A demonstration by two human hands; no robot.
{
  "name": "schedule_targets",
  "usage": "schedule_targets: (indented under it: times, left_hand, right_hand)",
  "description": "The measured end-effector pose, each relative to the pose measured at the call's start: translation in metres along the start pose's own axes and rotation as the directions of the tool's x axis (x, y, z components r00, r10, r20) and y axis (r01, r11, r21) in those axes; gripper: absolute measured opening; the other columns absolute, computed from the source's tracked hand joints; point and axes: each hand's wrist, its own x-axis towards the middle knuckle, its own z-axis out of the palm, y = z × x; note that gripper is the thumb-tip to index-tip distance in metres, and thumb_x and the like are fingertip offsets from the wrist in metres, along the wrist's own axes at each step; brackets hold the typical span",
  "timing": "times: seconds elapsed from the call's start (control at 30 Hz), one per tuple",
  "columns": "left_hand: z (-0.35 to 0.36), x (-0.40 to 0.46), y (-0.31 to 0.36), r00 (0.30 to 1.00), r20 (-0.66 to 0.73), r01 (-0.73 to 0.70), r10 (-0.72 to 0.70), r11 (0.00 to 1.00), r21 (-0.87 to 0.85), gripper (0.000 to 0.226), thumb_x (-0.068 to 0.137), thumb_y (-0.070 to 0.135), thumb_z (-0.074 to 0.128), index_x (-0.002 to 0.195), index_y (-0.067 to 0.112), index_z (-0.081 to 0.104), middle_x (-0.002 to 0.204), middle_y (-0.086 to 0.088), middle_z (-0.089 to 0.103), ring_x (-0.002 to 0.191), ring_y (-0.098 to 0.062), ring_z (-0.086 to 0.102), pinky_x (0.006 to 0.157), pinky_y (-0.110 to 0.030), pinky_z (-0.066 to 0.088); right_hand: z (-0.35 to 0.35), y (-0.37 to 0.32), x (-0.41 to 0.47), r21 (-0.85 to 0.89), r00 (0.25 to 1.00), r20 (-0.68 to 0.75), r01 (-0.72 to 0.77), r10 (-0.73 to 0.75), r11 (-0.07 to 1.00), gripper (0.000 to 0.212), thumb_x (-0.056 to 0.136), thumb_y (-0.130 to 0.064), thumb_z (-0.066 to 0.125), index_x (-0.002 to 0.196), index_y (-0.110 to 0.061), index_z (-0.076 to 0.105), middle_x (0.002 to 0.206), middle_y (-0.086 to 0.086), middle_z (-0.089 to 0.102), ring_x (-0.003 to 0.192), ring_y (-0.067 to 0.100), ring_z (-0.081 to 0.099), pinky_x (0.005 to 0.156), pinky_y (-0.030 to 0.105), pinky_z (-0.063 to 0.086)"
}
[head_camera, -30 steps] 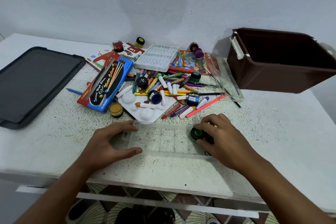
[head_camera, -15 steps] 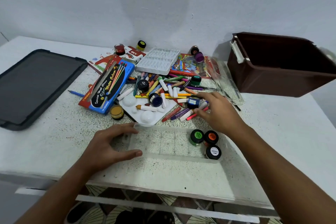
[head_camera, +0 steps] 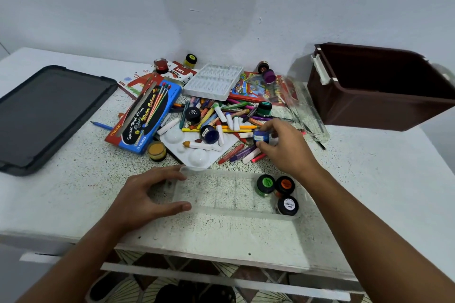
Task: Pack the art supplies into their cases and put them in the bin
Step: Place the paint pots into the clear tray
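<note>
- Head view, progress: early stage, by judgement. Three paint pots packed at the right end of the clear case: green-lidded pot, orange-lidded pot, black-lidded pot. Rest of the case unfilled.
- Still loose beyond the case: crayons and markers in a heap, more pots, white palette, blue colour-pencil box. Nothing visible inside the brown bin, well apart to the right of the grip.
- Grip: right hand pinching blue paint pot between thumb and fingertips, other fingers loosely curled. Pot small, round, dark blue with a pale label, at the near edge of the heap, just beyond the case; whether lifted clear cannot be told.
- Left hand bracing the left end of the case, thumb and fingers spread either side of the corner, nothing enclosed.
- Remaining: pot into the case beside the three, directly nearer than the grip.
</note>
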Motion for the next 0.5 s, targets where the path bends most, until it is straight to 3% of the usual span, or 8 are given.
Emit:
schedule_targets:
  times: [0.1,0.17,0.3,0.4,0.5]
  left_hand:
    - [0.000,0.000,0.000,1.000,0.001,-0.010,0.010,1.000,-0.002,0.053,0.053,0.058,0.081,0.100,0.036,0.070,0.121,0.027,0.062,0.113,0.005,0.057,0.094,-0.007,0.039]
    - [0.001,0.001,-0.001,1.000,0.001,-0.011,0.011,1.000,-0.002,0.053,0.053,0.059,0.081,0.100,0.036,0.070,0.121,0.028,0.061,0.113,0.005,0.057,0.094,-0.007,0.039]
    - [0.000,0.001,-0.002,1.000,-0.004,-0.013,0.014,1.000,0.013,0.054,0.053,0.061,0.079,0.100,0.038,0.070,0.122,0.031,0.059,0.113,0.007,0.056,0.095,-0.006,0.039]
    - [0.001,0.000,-0.002,1.000,0.004,-0.014,0.014,1.000,0.009,0.055,0.053,0.062,0.079,0.102,0.039,0.069,0.122,0.030,0.059,0.114,0.006,0.056,0.095,-0.008,0.039]
    - [0.002,0.000,-0.004,1.000,0.008,-0.018,0.018,1.000,0.012,0.055,0.054,0.063,0.079,0.103,0.041,0.068,0.123,0.028,0.059,0.115,0.003,0.056,0.096,-0.009,0.040]
  right_hand:
    - [-0.015,-0.011,-0.015,0.230,0.999,-0.019,0.030,-0.027,0.973,0.031,0.079,-0.010,0.072,0.098,-0.025,0.053,0.105,-0.001,0.055,0.089,0.009,0.059,0.068,0.012,0.046]
    - [-0.028,-0.020,-0.030,0.284,0.996,0.034,0.065,-0.078,0.957,0.037,0.076,-0.008,0.073,0.101,-0.026,0.054,0.104,-0.002,0.056,0.083,0.010,0.062,0.066,0.015,0.049]
    - [-0.050,-0.030,-0.063,0.186,0.960,0.254,0.072,-0.119,0.980,0.040,0.077,-0.014,0.074,0.104,-0.032,0.050,0.099,-0.014,0.059,0.075,0.006,0.060,0.062,0.023,0.051]
    - [-0.057,-0.028,-0.081,0.057,0.929,0.346,0.117,-0.129,0.992,0.032,0.078,-0.025,0.074,0.100,-0.034,0.053,0.091,-0.017,0.059,0.078,0.001,0.056,0.065,0.014,0.045]
    - [-0.056,-0.024,-0.091,-0.034,0.890,0.393,0.266,-0.232,0.963,0.031,0.081,-0.026,0.072,0.108,-0.032,0.058,0.103,-0.020,0.053,0.091,-0.003,0.050,0.075,0.007,0.040]
